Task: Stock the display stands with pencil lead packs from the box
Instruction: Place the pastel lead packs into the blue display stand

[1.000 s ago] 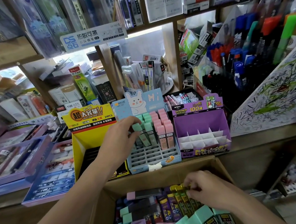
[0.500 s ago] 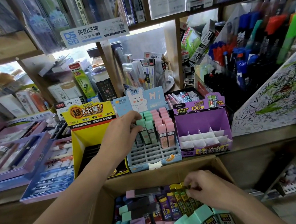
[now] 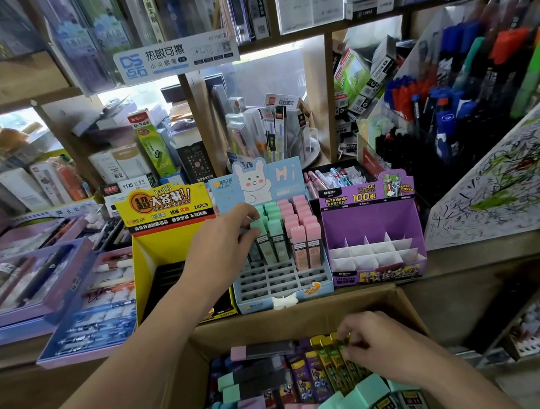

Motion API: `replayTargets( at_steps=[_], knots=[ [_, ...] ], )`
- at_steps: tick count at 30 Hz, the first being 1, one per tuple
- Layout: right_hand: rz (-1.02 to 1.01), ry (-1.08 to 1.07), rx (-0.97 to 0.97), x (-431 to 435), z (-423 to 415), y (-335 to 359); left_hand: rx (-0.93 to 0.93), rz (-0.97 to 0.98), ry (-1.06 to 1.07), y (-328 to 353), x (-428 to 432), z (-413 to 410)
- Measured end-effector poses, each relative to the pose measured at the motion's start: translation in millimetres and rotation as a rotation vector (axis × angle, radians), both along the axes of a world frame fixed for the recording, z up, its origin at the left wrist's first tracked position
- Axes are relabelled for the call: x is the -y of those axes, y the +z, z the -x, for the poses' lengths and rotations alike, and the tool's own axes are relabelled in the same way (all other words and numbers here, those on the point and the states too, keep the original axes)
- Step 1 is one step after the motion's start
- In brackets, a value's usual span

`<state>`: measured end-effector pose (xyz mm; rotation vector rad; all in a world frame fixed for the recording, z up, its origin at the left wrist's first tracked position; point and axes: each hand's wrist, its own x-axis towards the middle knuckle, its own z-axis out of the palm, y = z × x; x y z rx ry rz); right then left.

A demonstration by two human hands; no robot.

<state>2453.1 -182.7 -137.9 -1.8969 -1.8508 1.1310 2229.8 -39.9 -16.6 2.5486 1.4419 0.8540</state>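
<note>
My left hand (image 3: 225,249) reaches into the blue rabbit display stand (image 3: 280,278) and pinches a mint-capped lead pack (image 3: 258,234) at the left of its mint rows. Pink-capped packs (image 3: 306,237) fill the slots beside them; the front slots are bare. My right hand (image 3: 381,346) is down in the cardboard box (image 3: 302,318), fingers curled on the tops of yellow-capped packs (image 3: 331,343). Mint, lilac and purple packs lie loose in the box. The purple stand (image 3: 372,229) to the right has bare white dividers. The yellow stand (image 3: 165,230) sits to the left.
Lilac pen trays (image 3: 44,284) lie on the counter at left. A marker rack (image 3: 448,121) and a scribbled test board (image 3: 500,181) stand at right. Wooden shelves packed with stationery rise behind the stands. The counter's front edge runs just behind the box.
My left hand has moved slightly up and right into the mint rows, with its fingers now round a mint pack. My right hand stays on the yellow-capped packs in the box.
</note>
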Motion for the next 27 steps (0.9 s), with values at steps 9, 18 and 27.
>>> replayTargets(
  at_steps=[9, 18, 27],
  knots=[
    [0.011, -0.005, 0.02, -0.9, -1.3, -4.5, -0.065, -0.095, 0.0, -5.2, 2.6, -2.0],
    [-0.03, -0.01, 0.048, -1.8, 0.9, -8.5, 0.091, -0.049, -0.002, -11.4, 30.6, 17.5],
    [-0.102, 0.078, 0.077, -0.3, 23.1, 2.4, 0.136, 0.26, 0.103, -64.5, 96.7, 74.7]
  ],
)
